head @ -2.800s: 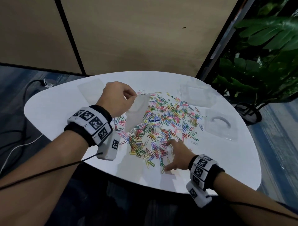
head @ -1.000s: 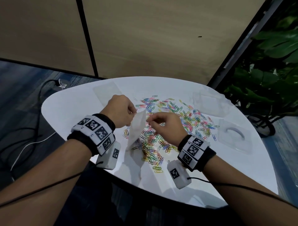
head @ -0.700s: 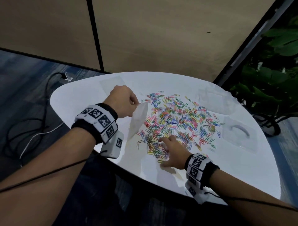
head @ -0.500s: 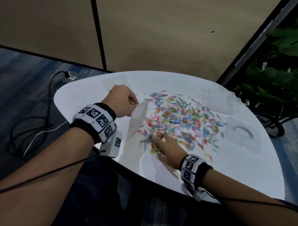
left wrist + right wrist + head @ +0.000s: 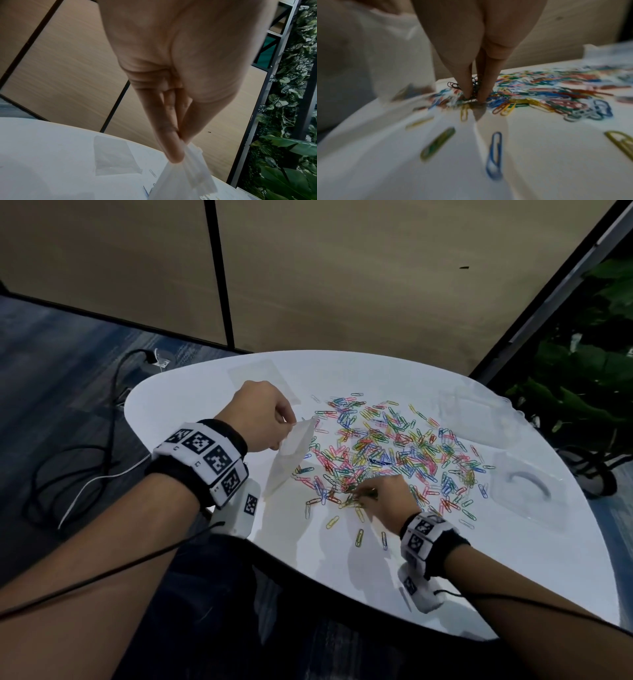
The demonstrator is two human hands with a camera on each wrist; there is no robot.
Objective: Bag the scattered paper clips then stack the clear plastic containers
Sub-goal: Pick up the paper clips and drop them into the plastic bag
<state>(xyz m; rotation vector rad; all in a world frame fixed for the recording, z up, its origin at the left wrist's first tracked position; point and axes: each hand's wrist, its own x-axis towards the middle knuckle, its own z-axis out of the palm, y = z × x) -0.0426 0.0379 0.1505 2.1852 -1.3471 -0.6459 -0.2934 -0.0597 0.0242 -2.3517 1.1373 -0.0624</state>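
Coloured paper clips (image 5: 387,450) lie scattered across the middle of the white table (image 5: 191,402). My left hand (image 5: 263,416) pinches the top edge of a clear plastic bag (image 5: 291,453) that hangs down to the table at the heap's left side; the pinch shows at the bag (image 5: 187,174) in the left wrist view. My right hand (image 5: 383,498) is down at the heap's near edge, fingertips (image 5: 467,93) pinching a small bunch of paper clips (image 5: 475,86). Clear plastic containers sit at the right (image 5: 524,491) and far right (image 5: 469,409).
Another flat clear bag (image 5: 257,374) lies at the table's far left. A few stray clips (image 5: 359,537) lie near the front edge. Cables (image 5: 85,474) trail on the floor to the left, and a leafy plant (image 5: 589,392) stands to the right.
My right hand went from the bag's mouth back down to the heap's near edge and has closed its fingertips on a bunch of clips. The left hand keeps holding the bag.
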